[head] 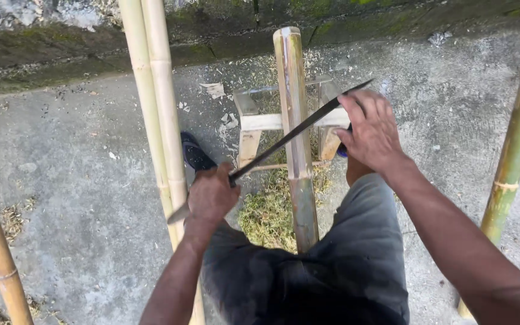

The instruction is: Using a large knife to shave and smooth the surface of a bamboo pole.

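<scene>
**Blade drawn across the split bamboo**

Your dark-trousered lap (pixel 308 271) sits nearest the camera, and the split bamboo pole (pixel 295 120) runs out from it, between your knees, toward the mossy wall (pixel 224 30). Just left of that pole, your left hand (pixel 212 195) is closed in a fist around the handle of the long blade (pixel 290 137). Right of the pole and a little farther out, your right hand (pixel 369 129) is curled over the blade's far end, fingers bent down on its back. Between your two hands the blade crosses the pole at a slant and lies on its surface.

Below the pole, close to your lap, a heap of pale green shavings (pixel 267 216) has piled up, so a fair amount of scraping looks done; how much of the pole is left to work, you cannot tell from here. Beyond the blade, the pole rests on a small wooden stand (pixel 254 123). Left of it, two whole bamboo poles (pixel 154 90) lie on the concrete, with your shoe (pixel 197 155) beside them.
</scene>
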